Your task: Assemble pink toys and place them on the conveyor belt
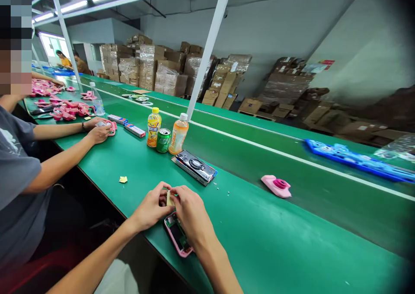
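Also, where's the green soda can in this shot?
In the head view, the green soda can stands on the green workbench, between the yellow-capped bottle and the orange-capped bottle.

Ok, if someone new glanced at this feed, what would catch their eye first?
First, the left hand and right hand pinching a small pale piece above a pink-framed device at bottom centre. Then the heaped pink plastic parts at far left on the green bench, the long blue tray at right, and cardboard cartons stacked along the back wall.
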A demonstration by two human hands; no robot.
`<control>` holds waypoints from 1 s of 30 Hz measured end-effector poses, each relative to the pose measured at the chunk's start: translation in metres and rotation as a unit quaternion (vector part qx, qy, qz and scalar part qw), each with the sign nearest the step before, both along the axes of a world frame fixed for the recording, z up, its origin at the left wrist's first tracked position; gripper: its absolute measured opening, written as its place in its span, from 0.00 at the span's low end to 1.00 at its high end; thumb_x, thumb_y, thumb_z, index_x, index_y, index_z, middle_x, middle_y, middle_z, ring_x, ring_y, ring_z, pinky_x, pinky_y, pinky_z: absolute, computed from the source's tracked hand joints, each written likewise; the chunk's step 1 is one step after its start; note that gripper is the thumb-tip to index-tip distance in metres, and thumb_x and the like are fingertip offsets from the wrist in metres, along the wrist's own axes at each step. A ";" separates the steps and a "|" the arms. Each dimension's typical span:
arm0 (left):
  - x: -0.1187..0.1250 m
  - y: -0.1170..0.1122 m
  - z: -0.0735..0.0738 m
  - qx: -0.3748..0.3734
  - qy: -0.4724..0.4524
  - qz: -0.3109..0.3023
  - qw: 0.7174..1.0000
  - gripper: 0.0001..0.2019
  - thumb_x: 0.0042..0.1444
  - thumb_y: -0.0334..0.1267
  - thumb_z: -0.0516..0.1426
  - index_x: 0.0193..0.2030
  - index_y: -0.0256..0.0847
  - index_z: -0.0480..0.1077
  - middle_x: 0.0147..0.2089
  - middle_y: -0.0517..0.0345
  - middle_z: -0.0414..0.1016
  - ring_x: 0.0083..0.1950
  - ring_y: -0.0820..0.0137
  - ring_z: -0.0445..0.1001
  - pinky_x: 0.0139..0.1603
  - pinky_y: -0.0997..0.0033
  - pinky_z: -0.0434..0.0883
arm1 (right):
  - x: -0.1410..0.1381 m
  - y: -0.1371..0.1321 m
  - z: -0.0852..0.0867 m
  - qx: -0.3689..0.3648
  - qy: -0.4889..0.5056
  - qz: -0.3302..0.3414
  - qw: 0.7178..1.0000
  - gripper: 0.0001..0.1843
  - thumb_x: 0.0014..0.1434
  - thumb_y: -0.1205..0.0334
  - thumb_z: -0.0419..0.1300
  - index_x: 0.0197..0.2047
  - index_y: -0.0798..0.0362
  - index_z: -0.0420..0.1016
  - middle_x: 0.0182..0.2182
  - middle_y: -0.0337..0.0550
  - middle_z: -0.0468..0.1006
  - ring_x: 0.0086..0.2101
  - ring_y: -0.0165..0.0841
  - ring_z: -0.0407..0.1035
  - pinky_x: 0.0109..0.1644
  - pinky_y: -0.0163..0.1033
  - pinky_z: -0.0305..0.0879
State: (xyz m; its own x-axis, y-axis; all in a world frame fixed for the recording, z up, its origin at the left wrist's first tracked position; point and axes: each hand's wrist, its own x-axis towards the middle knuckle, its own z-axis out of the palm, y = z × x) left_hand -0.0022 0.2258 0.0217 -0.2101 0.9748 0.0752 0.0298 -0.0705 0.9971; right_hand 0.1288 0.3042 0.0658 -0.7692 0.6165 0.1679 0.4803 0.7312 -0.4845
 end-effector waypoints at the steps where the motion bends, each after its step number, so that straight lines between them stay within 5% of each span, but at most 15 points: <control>1: 0.001 0.000 -0.002 0.001 -0.056 0.009 0.998 0.21 0.52 0.35 0.62 0.50 0.38 0.59 0.41 0.58 0.75 0.36 0.74 0.70 0.37 0.75 0.66 | -0.004 0.002 -0.001 -0.012 -0.007 -0.006 1.000 0.09 0.67 0.69 0.55 0.41 0.54 0.78 0.40 0.40 0.77 0.41 0.29 0.72 0.44 0.32 0.63; 9: -0.004 0.001 -0.005 0.008 -0.130 0.014 0.991 0.24 0.48 0.35 0.66 0.50 0.36 0.63 0.44 0.54 0.77 0.42 0.72 0.74 0.45 0.74 0.69 | -0.008 0.007 -0.013 0.056 0.076 0.024 0.995 0.08 0.65 0.69 0.57 0.37 0.56 0.77 0.34 0.40 0.75 0.33 0.26 0.69 0.38 0.31 0.59; 16: -0.006 -0.001 -0.002 0.012 -0.173 0.029 0.984 0.25 0.50 0.38 0.68 0.51 0.36 0.63 0.41 0.56 0.76 0.39 0.75 0.72 0.41 0.76 0.67 | -0.012 0.010 -0.006 -0.034 0.091 -0.008 0.995 0.06 0.64 0.67 0.60 0.36 0.55 0.77 0.32 0.39 0.76 0.32 0.26 0.70 0.37 0.31 0.62; 22: -0.007 -0.003 -0.002 0.003 -0.168 0.029 0.985 0.22 0.54 0.43 0.66 0.49 0.35 0.65 0.36 0.59 0.74 0.33 0.78 0.67 0.36 0.77 0.64 | -0.011 0.018 0.001 -0.002 0.038 0.072 0.997 0.08 0.67 0.69 0.57 0.34 0.56 0.73 0.33 0.37 0.74 0.33 0.24 0.67 0.38 0.30 0.58; 25: -0.007 -0.002 -0.003 0.003 -0.171 0.027 0.985 0.23 0.53 0.45 0.67 0.49 0.35 0.65 0.37 0.57 0.75 0.33 0.77 0.67 0.36 0.77 0.64 | -0.011 0.020 0.000 0.047 0.008 0.115 0.992 0.09 0.68 0.70 0.53 0.34 0.57 0.69 0.32 0.38 0.72 0.32 0.25 0.66 0.38 0.31 0.58; 30: -0.005 0.000 -0.005 0.000 -0.169 0.058 0.984 0.24 0.55 0.50 0.66 0.50 0.35 0.67 0.39 0.54 0.76 0.37 0.73 0.72 0.38 0.75 0.67 | -0.012 0.010 -0.007 0.266 -0.036 0.101 0.958 0.08 0.64 0.76 0.51 0.35 0.56 0.66 0.33 0.42 0.68 0.32 0.30 0.61 0.35 0.35 0.55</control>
